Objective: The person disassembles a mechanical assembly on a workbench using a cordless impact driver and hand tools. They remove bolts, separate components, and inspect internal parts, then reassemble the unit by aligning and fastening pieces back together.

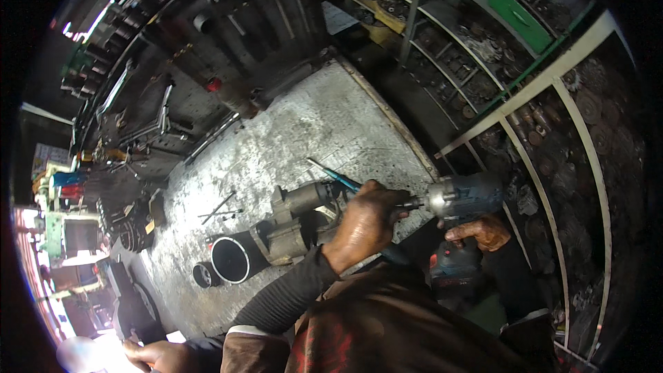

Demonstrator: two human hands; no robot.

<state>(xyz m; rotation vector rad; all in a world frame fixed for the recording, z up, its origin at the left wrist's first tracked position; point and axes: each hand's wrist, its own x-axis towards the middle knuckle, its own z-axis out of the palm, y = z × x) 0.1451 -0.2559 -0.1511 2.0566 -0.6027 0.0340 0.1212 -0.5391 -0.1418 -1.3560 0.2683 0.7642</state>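
On the bench (373,131), toward its near side, lies your casting (286,240), dull grey-brown, with rounded barrels. By the bench's right edge, your driver (466,195) shows a silvery nose, dark scuffed body and red-marked black base. Your right hand (483,233) wraps its handle; above the bench, your left (364,224) curls near the bit (413,204), its pinch unclear.

"Where is room opening up?"

"Ahead of the left hand (366,221), the bench top (311,121) is stretching open, though a teal-handled tool (340,176) is slanting just before the knuckles."

"And leftward?"

"A grey metal housing (284,231) is crowding that hand, with a black cylinder (242,259) and a smaller black ring (205,275) standing farther left."

"Between the hands?"

"The power driver (464,197), filling the right hand's (487,233) grip, is barring that gap. Shelving (554,81) is walling off the far right."
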